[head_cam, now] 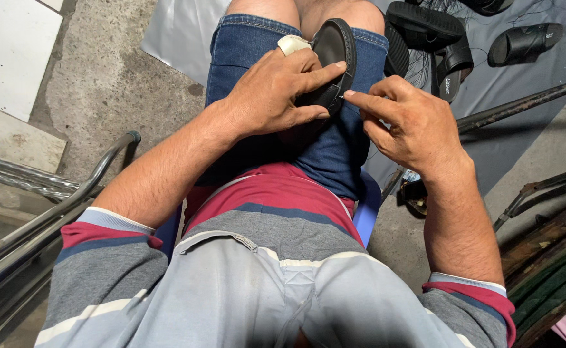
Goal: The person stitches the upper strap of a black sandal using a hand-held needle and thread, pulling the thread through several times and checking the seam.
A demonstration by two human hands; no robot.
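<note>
Centre of the frame: the left hand [276, 90] clasps a black sandal sole [334, 55] on the denim-clad lap [334, 154], while the right hand [408, 122] pinches its edge. More black sandals [463, 45] lie upper right.

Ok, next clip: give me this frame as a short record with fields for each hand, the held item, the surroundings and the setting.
left hand: left hand grips a black sandal sole resting on the lap, index finger along its edge
right hand: right hand pinches at the sole's rim, thumb and index fingertip together; whether it holds a tool cannot be told
seat: blue plastic stool
surroundings: black slide sandals on a grey sheet; metal bar to the right
setting: concrete floor
</note>
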